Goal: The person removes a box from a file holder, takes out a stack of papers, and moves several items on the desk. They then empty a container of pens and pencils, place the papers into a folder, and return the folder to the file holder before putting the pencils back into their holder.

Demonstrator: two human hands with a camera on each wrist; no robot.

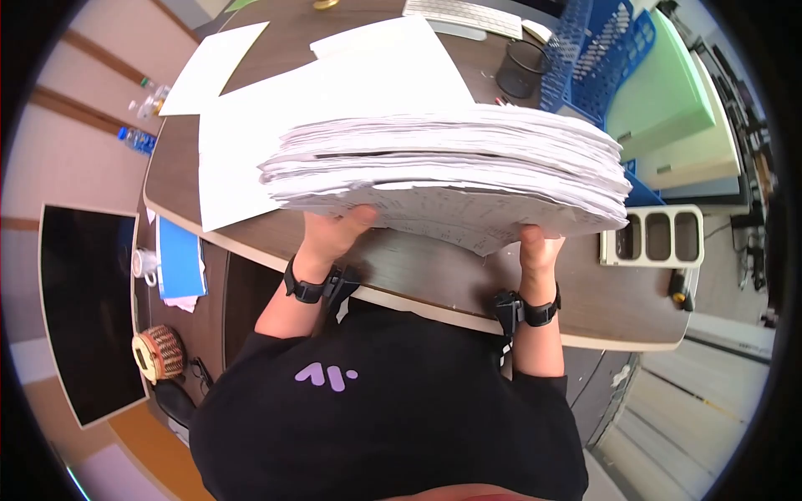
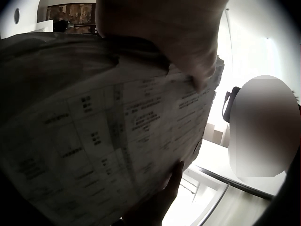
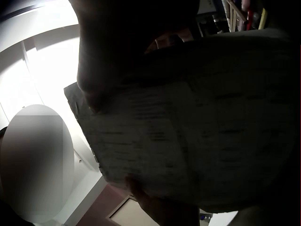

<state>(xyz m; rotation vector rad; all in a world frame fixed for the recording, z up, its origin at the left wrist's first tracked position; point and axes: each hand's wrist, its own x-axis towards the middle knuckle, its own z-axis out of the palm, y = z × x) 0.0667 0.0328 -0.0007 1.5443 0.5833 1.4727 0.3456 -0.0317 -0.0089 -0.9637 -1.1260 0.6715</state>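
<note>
A thick stack of papers [image 1: 451,159] is held up above the desk's front part, its layered edges facing up in the head view. My left hand [image 1: 334,234] grips its near side at the left, thumb on the printed face. At the right my right hand [image 1: 539,246] grips it the same way, thumb upright against the sheet. The fingers of both hands are hidden behind the stack in the head view. Printed table rows show on the sheet [image 2: 127,127] in the left wrist view; the right wrist view is dark, with the stack [image 3: 164,136] across it.
White sheets [image 1: 334,92] lie on the desk [image 1: 401,267] behind and left of the stack. At the back right are a black mesh cup [image 1: 522,71], blue racks [image 1: 585,58] and green folders [image 1: 660,83]. A beige tray [image 1: 656,236] stands right; a keyboard [image 1: 464,17] is at the back.
</note>
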